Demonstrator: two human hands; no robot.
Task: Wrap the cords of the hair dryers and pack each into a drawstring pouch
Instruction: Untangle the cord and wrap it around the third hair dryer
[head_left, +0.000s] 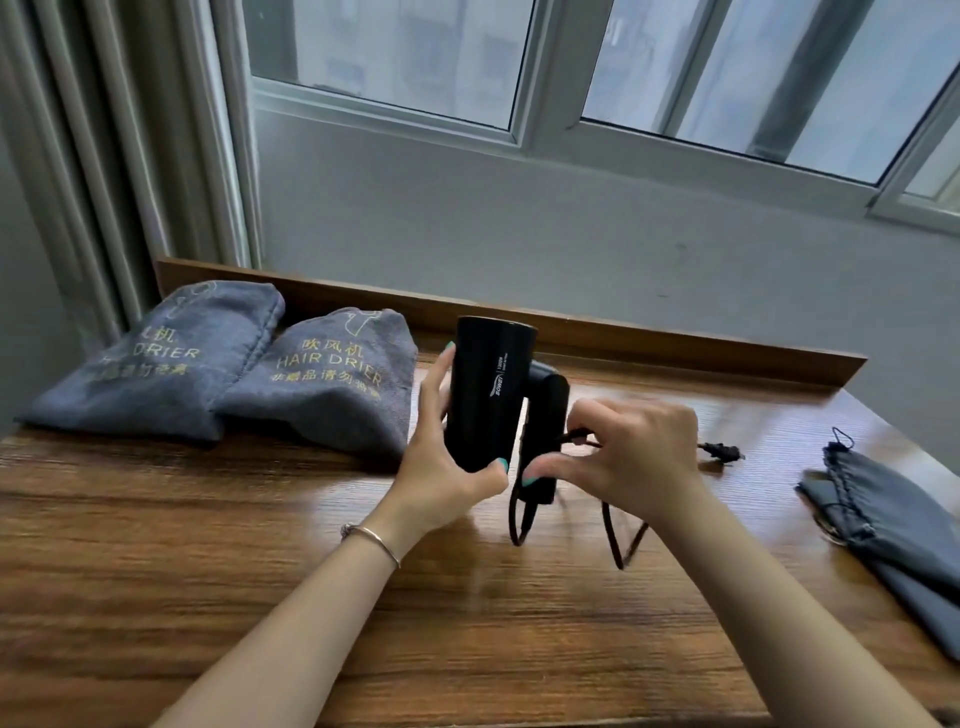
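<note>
A black hair dryer (485, 395) stands upright above the wooden table (260, 519), its handle folded down beside the barrel. My left hand (441, 467) grips the barrel from the left. My right hand (623, 457) pinches the black cord (615, 540) against the handle; loops of cord hang below, and the plug (722, 453) lies on the table behind that hand. An empty grey drawstring pouch (893, 525) lies flat at the right edge.
Two filled grey pouches printed "HAIR DRIER" lie at the back left, one (156, 364) leftmost and one (332, 384) beside the dryer. A raised wooden lip (675, 332) runs along the table's back under a window. Curtains (104, 156) hang at left.
</note>
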